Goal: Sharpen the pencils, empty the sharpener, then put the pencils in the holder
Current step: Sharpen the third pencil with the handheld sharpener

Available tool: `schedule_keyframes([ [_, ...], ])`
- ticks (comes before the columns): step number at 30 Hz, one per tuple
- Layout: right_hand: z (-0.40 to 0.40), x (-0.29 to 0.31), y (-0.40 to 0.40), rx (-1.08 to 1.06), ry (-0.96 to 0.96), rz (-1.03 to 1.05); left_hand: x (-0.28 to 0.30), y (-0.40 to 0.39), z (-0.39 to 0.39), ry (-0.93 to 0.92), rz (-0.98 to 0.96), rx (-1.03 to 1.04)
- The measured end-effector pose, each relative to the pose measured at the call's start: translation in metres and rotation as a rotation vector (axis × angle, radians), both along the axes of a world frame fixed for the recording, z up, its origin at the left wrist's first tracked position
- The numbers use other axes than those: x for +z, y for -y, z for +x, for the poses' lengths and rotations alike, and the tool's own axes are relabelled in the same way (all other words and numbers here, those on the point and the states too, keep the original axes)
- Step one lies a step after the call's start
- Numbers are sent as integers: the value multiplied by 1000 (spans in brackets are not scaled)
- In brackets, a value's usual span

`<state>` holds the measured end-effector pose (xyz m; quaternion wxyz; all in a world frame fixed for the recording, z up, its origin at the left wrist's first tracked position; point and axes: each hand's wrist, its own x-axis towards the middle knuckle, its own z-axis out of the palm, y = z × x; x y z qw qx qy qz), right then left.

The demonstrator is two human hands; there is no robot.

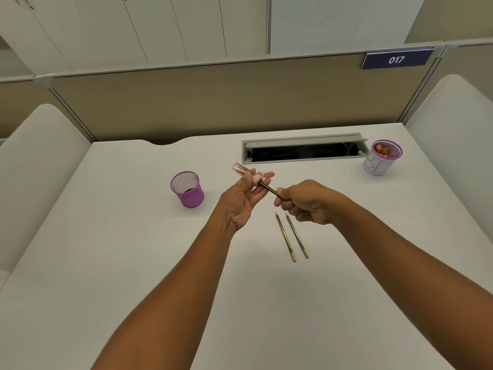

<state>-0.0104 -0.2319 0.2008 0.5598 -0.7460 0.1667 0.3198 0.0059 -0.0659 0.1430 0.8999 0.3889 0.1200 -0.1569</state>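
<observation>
1. The left hand (244, 201) is holding the sharpener (246, 173) up above the surface (106, 249), palm turned toward the camera, thumb and fingers (262, 189) pinching its pale pink collar so the opening is facing the other hand.
2. The right hand (304, 202) is gripping the dark pencil (269, 189) near its back end, fingers curled round it, and the tip is sitting inside the sharpener; judging by this, a twisting stroke is under way.
3. The sharpener is looking like a small clear plastic tube with pinkish shavings showing inside, so emptying is not yet done.
4. Two more pencils (292, 236), thin with gold-coloured ends, are lying side by side on the surface just near of the hands, points aimed away; whether they are sharpened I cannot tell for sure.
5. The purple mesh holder (188, 189) is standing upright to the left, with no pencils in it.
6. A second purple cup (382, 158), wrapped in white paper, is standing far right beside the open cable tray (301, 152) and is holding orange shavings, likely the dump spot.
</observation>
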Motion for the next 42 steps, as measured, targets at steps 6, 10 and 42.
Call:
schedule_keyframes([
  [6, -19, -25, -6, 208, 830, -775, -2, 0, 4, -77, -44, 85],
  [10, -30, -37, -4, 179, 1186, -961, -1, 5, 2, -95, -86, 98],
  [42, 3, -7, 5, -181, -220, 196, -4, 1, 3, -54, -46, -28],
])
